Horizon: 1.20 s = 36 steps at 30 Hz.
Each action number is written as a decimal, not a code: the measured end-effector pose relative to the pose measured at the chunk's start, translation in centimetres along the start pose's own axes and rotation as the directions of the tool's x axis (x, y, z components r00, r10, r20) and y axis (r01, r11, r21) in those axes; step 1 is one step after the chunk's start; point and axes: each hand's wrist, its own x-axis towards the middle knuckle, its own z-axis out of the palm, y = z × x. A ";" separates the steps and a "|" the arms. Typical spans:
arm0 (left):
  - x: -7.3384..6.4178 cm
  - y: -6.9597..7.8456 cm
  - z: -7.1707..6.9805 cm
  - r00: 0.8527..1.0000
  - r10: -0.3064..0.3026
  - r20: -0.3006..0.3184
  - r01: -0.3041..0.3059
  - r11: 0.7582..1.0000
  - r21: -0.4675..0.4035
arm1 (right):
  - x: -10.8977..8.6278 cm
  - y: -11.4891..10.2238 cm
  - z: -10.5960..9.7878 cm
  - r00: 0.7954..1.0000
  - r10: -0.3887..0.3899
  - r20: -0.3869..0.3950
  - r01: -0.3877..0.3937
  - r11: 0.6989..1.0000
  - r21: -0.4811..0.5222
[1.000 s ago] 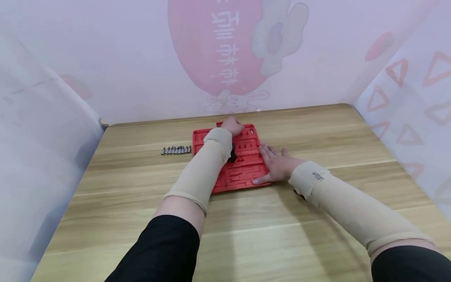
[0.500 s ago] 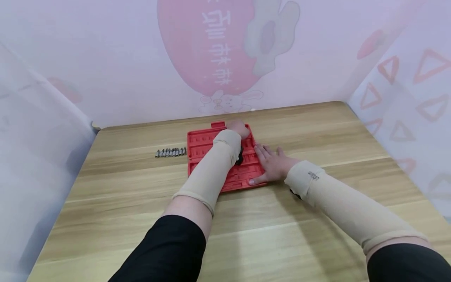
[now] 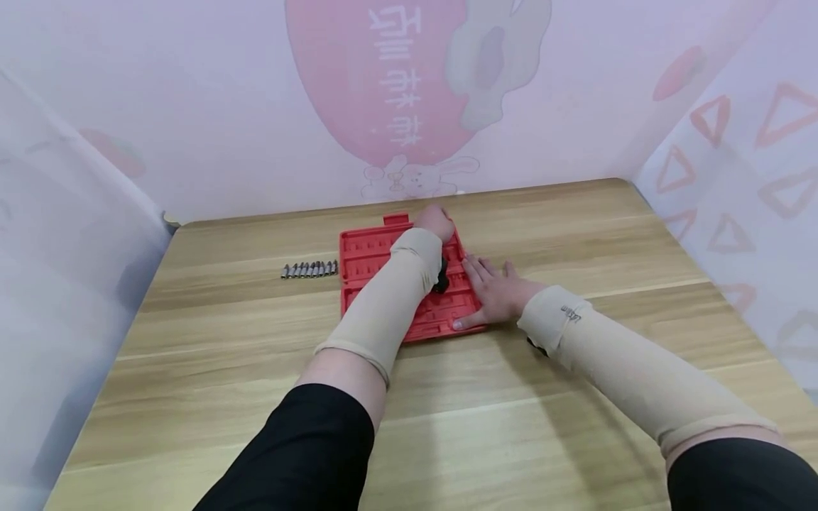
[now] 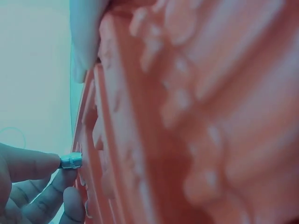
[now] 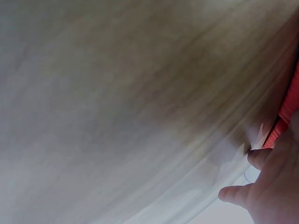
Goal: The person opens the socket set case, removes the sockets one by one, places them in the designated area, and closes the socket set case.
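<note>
An open red moulded tool case lies on the wooden table, its recesses facing up. My left hand is over the case's far right part, the forearm crossing above the case. In the left wrist view, the thumb and fingers pinch a small silver socket bit, its ribbed end right at the red recesses. My right hand lies with spread, straight fingers against the right edge of the case, the thumb on its near right corner. Two fingers of it show in the right wrist view.
Several silver socket bits stand in a row on the table, just left of the case. A red latch tab sticks out from the case's far edge. Behind the table rises a printed wall.
My left hand has moved right along the far part of the case, uncovering the latch tab and more of the left recesses. The right hand keeps its place on the case edge.
</note>
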 end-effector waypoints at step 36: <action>-1.7 -9.1 -6.0 0.994 -0.035 -0.099 -0.025 0.836 -0.548 | 0.4 2.3 0.3 1.000 0.016 0.008 -0.017 0.998 0.054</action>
